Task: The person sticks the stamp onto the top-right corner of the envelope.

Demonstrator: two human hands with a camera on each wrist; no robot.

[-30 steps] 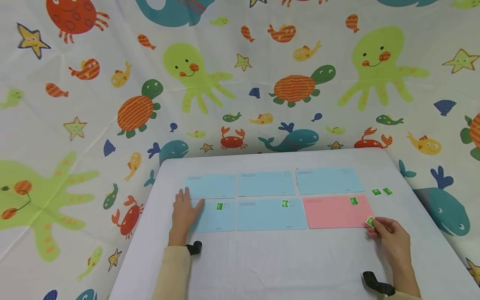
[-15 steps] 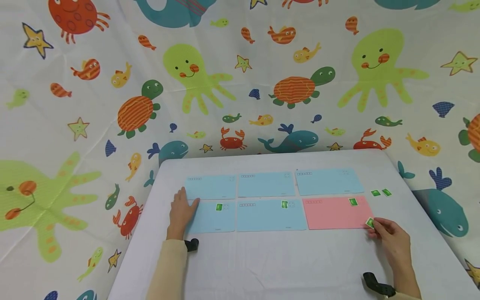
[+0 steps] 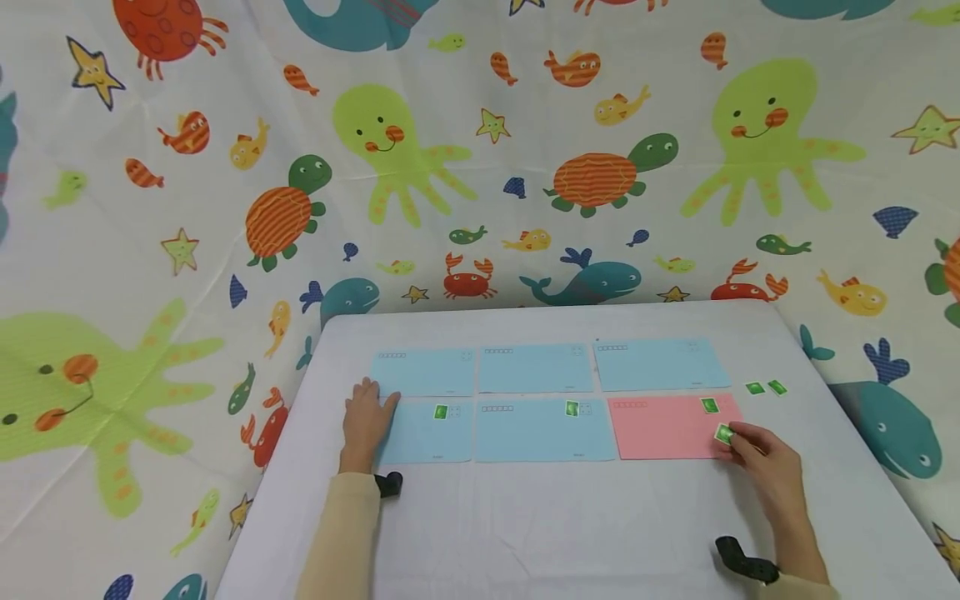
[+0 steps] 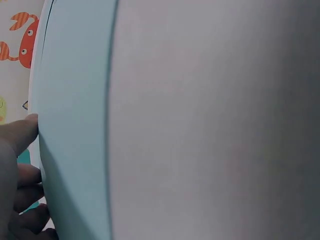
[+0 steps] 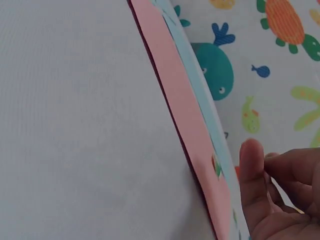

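My right hand pinches a small green stamp between thumb and fingertips, over the right end of a pink envelope. In the right wrist view the thumb meets the fingers and hides the held stamp. Another green stamp lies at the pink envelope's upper right. My left hand rests at the left edge of the front-left blue envelope, fingers extended. That envelope bears a green stamp, and so does the front-middle blue envelope, whose stamp sits near its upper right.
Three blue envelopes form the back row: left, middle and right. Two loose stamps, one beside the other, lie right of them on the white table. A sea-animal curtain hangs behind.
My right hand, holding the stamp, has moved left from the pink envelope's right edge to over it. My left hand has shifted slightly at the blue envelope's edge, its fingers reaching less far.
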